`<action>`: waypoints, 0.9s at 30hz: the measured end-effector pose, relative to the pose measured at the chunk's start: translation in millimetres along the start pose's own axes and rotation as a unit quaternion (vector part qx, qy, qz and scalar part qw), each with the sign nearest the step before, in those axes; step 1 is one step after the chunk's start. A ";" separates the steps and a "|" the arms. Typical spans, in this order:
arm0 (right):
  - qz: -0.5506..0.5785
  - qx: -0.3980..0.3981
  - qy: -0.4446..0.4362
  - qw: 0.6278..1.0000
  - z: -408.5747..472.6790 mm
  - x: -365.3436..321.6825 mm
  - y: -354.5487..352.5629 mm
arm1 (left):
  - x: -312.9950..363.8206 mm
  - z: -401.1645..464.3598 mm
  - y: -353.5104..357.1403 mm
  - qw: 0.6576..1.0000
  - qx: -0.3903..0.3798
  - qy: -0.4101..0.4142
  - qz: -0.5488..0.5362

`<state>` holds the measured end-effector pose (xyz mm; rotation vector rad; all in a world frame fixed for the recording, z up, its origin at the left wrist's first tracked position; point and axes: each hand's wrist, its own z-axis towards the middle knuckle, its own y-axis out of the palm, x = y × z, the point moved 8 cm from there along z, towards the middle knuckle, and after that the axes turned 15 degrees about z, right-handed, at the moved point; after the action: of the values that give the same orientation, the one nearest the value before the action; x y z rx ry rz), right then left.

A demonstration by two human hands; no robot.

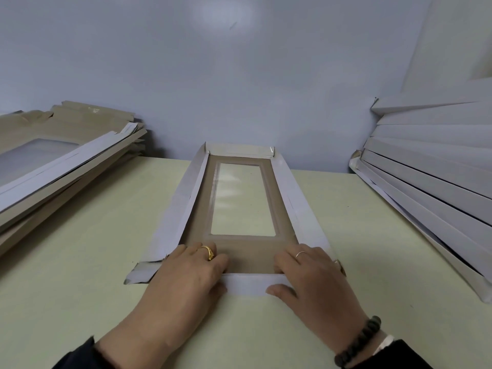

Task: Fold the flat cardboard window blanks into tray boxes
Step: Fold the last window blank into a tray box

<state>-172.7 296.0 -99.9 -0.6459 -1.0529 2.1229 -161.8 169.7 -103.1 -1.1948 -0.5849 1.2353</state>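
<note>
We see the window blank lying mid-table on the pale green table, brown side up, long axis running away from us, its clear window in the centre. Far end flap and both long side flaps are raised, white faces showing; the near L corner tab still lies flat on the table. Near end flap is folded up between the hands.

Left hand has fingers curled over that near flap onto the brown panel, thumb on the flap's outer white face, so it grips the flap; gold ring on one finger. Right hand does the same at the R end, thumb pressed on the white face, thin ring on one finger, dark bead bracelet at the wrist.

Further out: stack of flat blanks at L, leaning pile of white folded trays at R, grey-blue wall behind.
</note>
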 end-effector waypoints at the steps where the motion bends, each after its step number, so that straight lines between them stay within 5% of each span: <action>1: -0.007 0.000 -0.009 1.000 -0.4 -3.5 -0.6 | 2.3 0.1 -2.3 1.000 -0.004 0.010 0.004; 15: 0.005 -0.094 -0.029 0.995 -8.3 -16.8 10.1 | 8.7 -9.8 22.1 0.992 -0.122 0.006 -0.027; 21: 0.045 -0.137 -0.004 0.989 -11.4 -18.3 7.3 | 7.1 -17.2 31.4 0.970 -0.229 0.028 -0.076; 27: 0.051 -0.173 0.008 0.984 -6.8 -15.6 19.2 | -8.2 -11.2 7.2 0.962 -0.113 0.006 -0.249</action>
<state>-164.6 279.1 -117.5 -0.8944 -1.4228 2.0319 -157.4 157.2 -111.4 -1.1465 -0.9698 0.7469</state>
